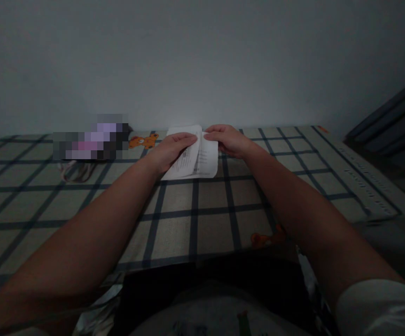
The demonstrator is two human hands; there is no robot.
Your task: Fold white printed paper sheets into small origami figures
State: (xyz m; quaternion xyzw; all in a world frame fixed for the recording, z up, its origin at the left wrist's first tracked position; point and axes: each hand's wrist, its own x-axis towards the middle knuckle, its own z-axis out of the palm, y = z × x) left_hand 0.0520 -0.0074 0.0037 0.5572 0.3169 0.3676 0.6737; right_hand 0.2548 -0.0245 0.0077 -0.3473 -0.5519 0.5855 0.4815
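A white printed booklet or folded leaflet [207,161] is held up just above the table, its pages partly fanned; the print is too small to read. My left hand [172,148] is closed on its left side, thumb lying across the front page. On the right, my right hand [229,139] pinches the upper right part between thumb and fingers. The fingers behind the paper are partly hidden.
A checked tablecloth [174,224] with bear prints covers the table, which meets a plain wall [202,60]. At the left lies a blurred-out purple and dark object [97,140] with a looped strap [78,172]. Dark folded fabric [394,121] hangs at the far right.
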